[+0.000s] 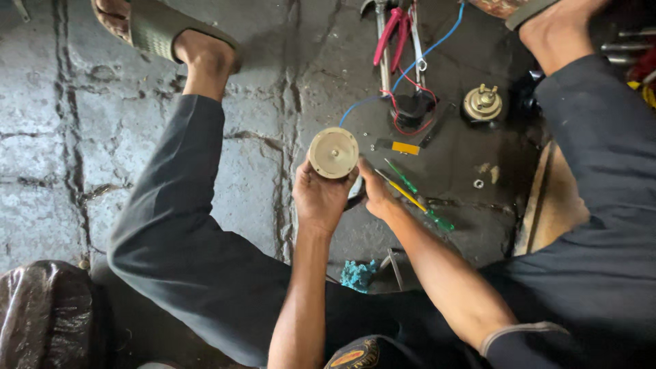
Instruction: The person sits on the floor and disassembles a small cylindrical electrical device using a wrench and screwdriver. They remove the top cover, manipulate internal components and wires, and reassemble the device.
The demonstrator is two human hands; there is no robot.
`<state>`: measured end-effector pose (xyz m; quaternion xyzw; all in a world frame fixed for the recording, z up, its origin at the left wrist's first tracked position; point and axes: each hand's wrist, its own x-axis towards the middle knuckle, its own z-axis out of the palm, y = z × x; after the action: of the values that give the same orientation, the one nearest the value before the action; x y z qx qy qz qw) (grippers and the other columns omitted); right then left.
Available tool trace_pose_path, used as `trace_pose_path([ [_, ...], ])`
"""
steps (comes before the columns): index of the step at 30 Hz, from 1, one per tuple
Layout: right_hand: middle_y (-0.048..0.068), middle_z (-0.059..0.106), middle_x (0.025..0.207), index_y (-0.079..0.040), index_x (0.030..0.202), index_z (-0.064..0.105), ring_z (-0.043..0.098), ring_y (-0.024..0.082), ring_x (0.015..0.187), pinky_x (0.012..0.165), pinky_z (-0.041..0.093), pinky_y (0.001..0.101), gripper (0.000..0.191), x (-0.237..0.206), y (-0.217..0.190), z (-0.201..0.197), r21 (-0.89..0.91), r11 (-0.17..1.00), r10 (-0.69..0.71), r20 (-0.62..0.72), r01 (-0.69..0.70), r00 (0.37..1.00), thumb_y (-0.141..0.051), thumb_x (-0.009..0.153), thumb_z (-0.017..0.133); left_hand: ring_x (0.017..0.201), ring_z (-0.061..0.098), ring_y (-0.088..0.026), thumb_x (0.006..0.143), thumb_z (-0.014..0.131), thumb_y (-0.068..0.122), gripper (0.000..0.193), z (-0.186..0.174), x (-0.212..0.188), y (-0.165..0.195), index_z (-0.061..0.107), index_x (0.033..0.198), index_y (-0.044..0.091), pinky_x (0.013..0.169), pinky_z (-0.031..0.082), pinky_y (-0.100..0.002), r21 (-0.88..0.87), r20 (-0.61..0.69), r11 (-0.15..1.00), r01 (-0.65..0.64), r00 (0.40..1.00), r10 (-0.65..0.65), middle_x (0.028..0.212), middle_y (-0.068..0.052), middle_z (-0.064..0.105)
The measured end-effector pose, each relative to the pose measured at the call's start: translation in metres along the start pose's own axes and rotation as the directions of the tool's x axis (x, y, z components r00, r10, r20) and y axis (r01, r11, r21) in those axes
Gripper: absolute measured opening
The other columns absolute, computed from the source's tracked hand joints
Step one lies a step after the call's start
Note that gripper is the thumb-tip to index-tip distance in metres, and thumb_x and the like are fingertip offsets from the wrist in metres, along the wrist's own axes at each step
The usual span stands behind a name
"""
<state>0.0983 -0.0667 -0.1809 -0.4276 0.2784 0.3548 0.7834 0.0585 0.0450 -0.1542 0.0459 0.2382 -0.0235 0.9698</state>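
Head view: I look down between my knees at a dark, cracked stone floor (61, 137), everything in one frame.
Left hand: my left hand (320, 198) sits at the centre of the frame, palm up, fingers curled closed around the body of a round cream-coloured disc part (333, 152), its flat face with a small centre stud turned up toward me.
Right hand: my right hand (374, 193) is just right of the disc, fingers bent and closed, fingertips touching the disc's lower right rim; whether they pinch anything small I cannot tell.
Disc place: centre of the frame, held above the floor, resting on my left fingertips.
Screwdrivers: a green-handled screwdriver (402, 178) and a yellow-and-green one (417, 203) lie on the floor just right of my right hand.
Upper middle: pink-handled pliers (391, 34) lie at the top, with blue wire (437, 44) and red wire running down to a small black box (412, 109).
Upper right: a second round brass-coloured part (482, 102) stands on the floor, well apart from my hands.
Lower middle: a crumpled teal rag (357, 275) lies between my forearms.
Feet: my sandalled foot (164, 34) rests at the upper left.
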Motion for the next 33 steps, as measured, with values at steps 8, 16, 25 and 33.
trace_pose_path([
  [8, 0.014, 0.076, 0.102, -0.004, 0.109, 0.076, 0.073, 0.017, 0.091, 0.082, 0.055, 0.0381, 0.026, 0.021, -0.001, 0.011, -0.910, 0.297, -0.469, 0.124, 0.288, 0.875, -0.020, 0.094, 0.062, 0.128, 0.059, -0.025, 0.102, 0.047, 0.034, 0.043, -0.006, 0.002, 0.002, 0.056, 0.140, 0.013, 0.103, 0.051, -0.048, 0.166, 0.000, 0.984, -0.072, 0.997, 0.073, 0.141, -0.006, 0.061],
  [16, 0.015, 0.063, 0.139, -0.006, 0.146, 0.056, 0.065, 0.028, 0.125, 0.103, 0.053, 0.0369, 0.065, -0.053, -0.055, -0.010, -0.737, 0.120, -0.715, 0.401, 0.665, 0.573, -0.021, 0.089, 0.081, 0.122, 0.060, -0.024, 0.104, 0.047, 0.029, 0.042, -0.007, 0.008, -0.005, 0.053, 0.141, 0.012, 0.096, 0.053, -0.040, 0.379, -0.011, 0.920, -0.102, 0.993, 0.115, 0.138, -0.008, 0.061],
  [25, 0.016, 0.054, 0.145, -0.010, 0.150, 0.049, 0.060, 0.037, 0.132, 0.109, 0.051, 0.0426, 0.088, -0.060, -0.059, 0.006, -0.687, -0.164, -0.560, 0.656, 0.708, 0.506, -0.010, 0.071, 0.090, 0.107, 0.062, -0.015, 0.105, 0.046, 0.023, 0.039, -0.012, 0.005, -0.010, 0.055, 0.141, 0.009, 0.081, 0.048, -0.028, 0.462, 0.007, 0.886, -0.044, 0.999, 0.047, 0.128, -0.004, 0.066],
  [33, 0.023, 0.057, 0.132, -0.002, 0.139, 0.048, 0.062, 0.040, 0.119, 0.097, 0.055, 0.0429, 0.085, -0.067, -0.048, 0.002, -0.746, -0.211, -0.609, 0.605, 0.631, 0.512, -0.009, 0.066, 0.091, 0.110, 0.068, -0.017, 0.101, 0.042, 0.017, 0.041, -0.008, 0.008, -0.019, 0.057, 0.135, 0.001, 0.091, 0.055, -0.032, 0.535, -0.023, 0.843, -0.052, 0.997, 0.076, 0.123, -0.009, 0.069],
])
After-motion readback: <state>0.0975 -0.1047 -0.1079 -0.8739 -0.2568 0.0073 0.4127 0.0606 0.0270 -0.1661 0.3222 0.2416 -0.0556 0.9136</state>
